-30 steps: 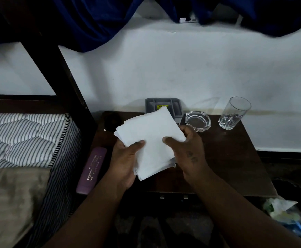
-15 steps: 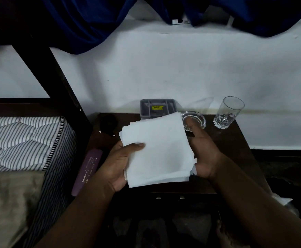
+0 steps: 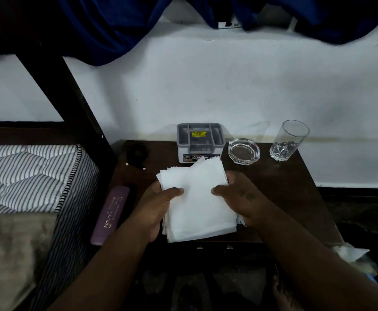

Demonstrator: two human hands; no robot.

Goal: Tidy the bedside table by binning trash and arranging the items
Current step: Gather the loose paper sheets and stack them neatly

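Observation:
A stack of white paper napkins (image 3: pixel 197 203) hovers over the front of the dark wooden bedside table (image 3: pixel 284 194). My left hand (image 3: pixel 156 205) grips its left edge, thumb on top. My right hand (image 3: pixel 244 198) holds the right edge, thumb laid across the top sheet. The upper corners of the sheets fan out unevenly. Behind the stack, against the wall, stands a grey compartment organiser (image 3: pixel 200 141) with a yellow sticker.
A glass ashtray (image 3: pixel 244 150) and a clear drinking glass (image 3: pixel 289 140) stand at the table's back right. A dark round object (image 3: pixel 136 152) sits back left; a purple case (image 3: pixel 110 217) lies on the left edge. A striped mattress (image 3: pixel 28 176) is left. Crumpled white trash (image 3: pixel 352 254) lies lower right.
The stack has turned and squared up between my hands. My right hand moved from under the stack's right side to its right edge with the thumb on top.

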